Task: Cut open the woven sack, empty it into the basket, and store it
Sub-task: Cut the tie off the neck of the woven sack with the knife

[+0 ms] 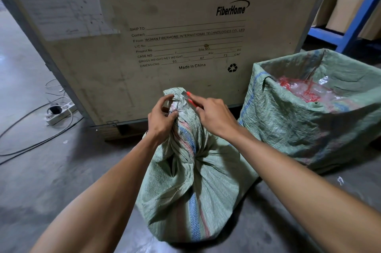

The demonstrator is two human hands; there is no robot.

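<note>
Upright, the sack [191,180] has its neck gripped by left hand [161,118]; right hand [216,116] holds cutter [188,97].

Dim indoor light, soft shadows on the concrete floor [51,170], dark upper right corner, wide-angle bending at edges, slight softness overall.

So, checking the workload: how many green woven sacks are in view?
2: the tied green woven sack on the floor between both hands, and an open green woven sack to its right. Others may be out of view.
</note>
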